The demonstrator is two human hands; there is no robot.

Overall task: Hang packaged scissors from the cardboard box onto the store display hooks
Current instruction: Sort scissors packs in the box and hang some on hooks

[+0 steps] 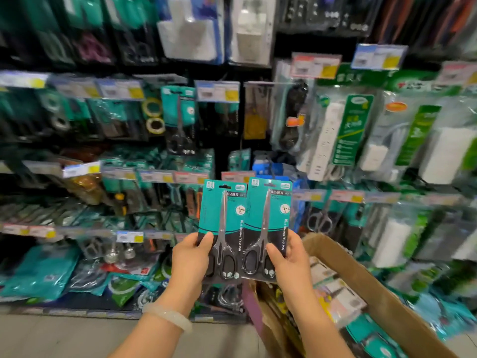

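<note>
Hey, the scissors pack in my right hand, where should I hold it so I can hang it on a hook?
Keep the right hand on the lower black part of the right scissors pack, pinching the right edge from the side. The card stands upright, and that grip leaves the hang slot at its top edge free for a hook.

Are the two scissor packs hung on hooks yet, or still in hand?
In hand. The left hand holds the left scissor pack, the right hand the right scissor pack, both upright before the display.

Two scissors cards [223, 215] are teal above, black below, with silver blades; the box [366, 285] is brown. Price labels [218, 93] show blue, white and yellow; the bracelet [167, 317] is pale.
</note>
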